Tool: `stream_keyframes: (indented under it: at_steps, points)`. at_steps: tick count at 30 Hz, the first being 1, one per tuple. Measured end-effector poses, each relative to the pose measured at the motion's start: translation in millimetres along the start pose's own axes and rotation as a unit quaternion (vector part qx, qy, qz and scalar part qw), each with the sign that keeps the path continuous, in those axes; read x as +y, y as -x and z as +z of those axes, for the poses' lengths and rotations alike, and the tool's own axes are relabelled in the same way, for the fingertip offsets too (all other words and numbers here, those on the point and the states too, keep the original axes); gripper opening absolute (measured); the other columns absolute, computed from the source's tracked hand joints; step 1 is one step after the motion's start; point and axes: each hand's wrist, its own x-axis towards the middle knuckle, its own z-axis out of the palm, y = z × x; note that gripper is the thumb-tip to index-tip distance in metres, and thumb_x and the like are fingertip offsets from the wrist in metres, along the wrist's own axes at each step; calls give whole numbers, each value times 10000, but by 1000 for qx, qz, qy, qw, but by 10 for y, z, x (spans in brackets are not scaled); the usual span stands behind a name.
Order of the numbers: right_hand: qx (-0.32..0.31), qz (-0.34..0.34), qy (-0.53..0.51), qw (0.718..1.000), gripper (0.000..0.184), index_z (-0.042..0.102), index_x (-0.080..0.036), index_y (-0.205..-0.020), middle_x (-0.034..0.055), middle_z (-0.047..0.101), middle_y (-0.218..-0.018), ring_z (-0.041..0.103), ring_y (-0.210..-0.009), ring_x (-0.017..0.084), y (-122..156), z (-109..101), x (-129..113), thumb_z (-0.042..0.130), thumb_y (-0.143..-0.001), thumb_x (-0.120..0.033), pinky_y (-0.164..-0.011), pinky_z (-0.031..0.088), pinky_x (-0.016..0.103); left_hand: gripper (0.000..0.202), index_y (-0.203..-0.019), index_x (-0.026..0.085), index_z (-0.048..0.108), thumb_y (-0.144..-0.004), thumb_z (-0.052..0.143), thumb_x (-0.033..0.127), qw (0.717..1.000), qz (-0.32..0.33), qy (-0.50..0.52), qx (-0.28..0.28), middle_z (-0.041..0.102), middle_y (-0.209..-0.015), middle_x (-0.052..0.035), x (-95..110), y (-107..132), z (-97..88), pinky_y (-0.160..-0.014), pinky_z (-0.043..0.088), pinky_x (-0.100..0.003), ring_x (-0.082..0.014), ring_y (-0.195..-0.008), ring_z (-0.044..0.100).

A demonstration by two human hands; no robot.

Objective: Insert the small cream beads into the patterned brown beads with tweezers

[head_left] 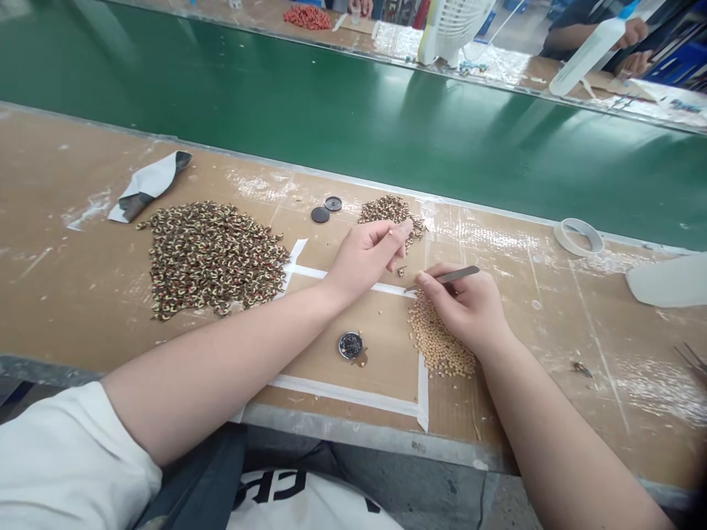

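My left hand (367, 254) reaches over the taped square, its fingers pinched together on a tiny part at the edge of a small heap of brown metal pieces (389, 211). My right hand (469, 305) is closed on metal tweezers (450, 277), whose tips point left toward the left hand. Under the right hand lies a heap of small tan beads (439, 346). A large pile of brown, red-spotted pieces (213, 254) lies to the left. A small round dark cap (350, 345) sits in the taped square.
Two dark discs (326, 209) lie near the small heap. A white cloth (146, 184) is at far left, a tape roll (577, 236) at right. A green conveyor belt (353, 110) runs behind the bench. Another person's hands (635, 44) work across it, near a white fan (450, 26).
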Motion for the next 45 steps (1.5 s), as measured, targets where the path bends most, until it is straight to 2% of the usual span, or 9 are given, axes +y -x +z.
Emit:
stream_keyframes:
  at_steps: [3, 7, 10, 13, 18, 26, 31, 35, 45]
  points:
    - [19, -4, -18, 1000, 271, 716, -179, -788, -19, 574, -581, 470, -500, 95, 10, 0, 4, 640, -982, -352, -500, 349, 262, 507, -676, 158, 576, -1009, 540, 538, 1000, -11, -3, -13, 524, -562, 27, -19, -5, -2, -616, 410, -220, -49, -540, 469]
    - [98, 7, -43, 994, 243, 725, -190, -796, 9, 666, -673, 586, -592, 124, 41, -4, 19, 672, -974, -346, -565, 416, 279, 492, -694, 156, 585, -995, 560, 544, 998, -32, -17, -50, 545, -588, 22, -37, 1, 1, -631, 412, -221, -54, -566, 490]
    - [154, 2, -80, 985, 217, 740, -203, -815, 13, 682, -708, 618, -638, 133, 60, -2, 15, 670, -984, -321, -591, 443, 283, 463, -730, 157, 596, -994, 557, 536, 993, -38, -64, -93, 584, -631, 14, -27, 17, 2, -655, 414, -229, -64, -603, 513]
    - [179, -18, -107, 978, 189, 743, -213, -835, 5, 676, -716, 618, -646, 127, 66, 8, 0, 665, -990, -289, -606, 456, 284, 468, -735, 161, 580, -997, 538, 546, 985, -32, -118, -117, 608, -666, 9, -9, 33, 3, -659, 401, -242, -74, -620, 505]
    - [179, -51, -130, 974, 184, 730, -222, -819, -3, 666, -722, 601, -644, 121, 66, 29, -1, 671, -987, -265, -601, 445, 287, 481, -742, 163, 587, -1003, 513, 561, 978, -33, -156, -133, 618, -690, 2, 3, 51, 6, -663, 394, -253, -82, -634, 509]
    - [154, -67, -150, 974, 163, 716, -221, -833, 7, 662, -724, 591, -642, 139, 61, 44, 0, 683, -978, -288, -585, 425, 309, 462, -812, 177, 656, -1002, 498, 568, 958, -43, -224, -173, 624, -715, 2, 10, 78, 17, -621, 355, -245, -86, -629, 497]
    - [177, -96, -118, 972, 191, 712, -226, -818, 3, 655, -690, 578, -616, 131, 32, 39, -12, 679, -980, -323, -564, 419, 298, 459, -793, 166, 647, -1004, 507, 549, 958, -24, -227, -172, 623, -720, -6, 0, 68, 32, -633, 358, -246, -90, -648, 500]
    - [177, -84, -105, 975, 265, 706, -222, -798, 5, 646, -670, 568, -604, 135, 21, 51, -1, 668, -983, -407, -548, 421, 298, 450, -778, 165, 644, -1001, 518, 536, 956, -24, -238, -169, 606, -702, -1, 18, 62, 27, -624, 345, -250, -90, -639, 484]
    - [147, -41, -111, 982, 270, 705, -222, -776, 16, 661, -689, 563, -606, 134, 33, 42, -39, 693, -965, -415, -554, 431, 300, 419, -812, 168, 662, -989, 539, 528, 956, -21, -237, -173, 643, -737, -11, -15, 58, 20, -623, 350, -244, -96, -654, 503]
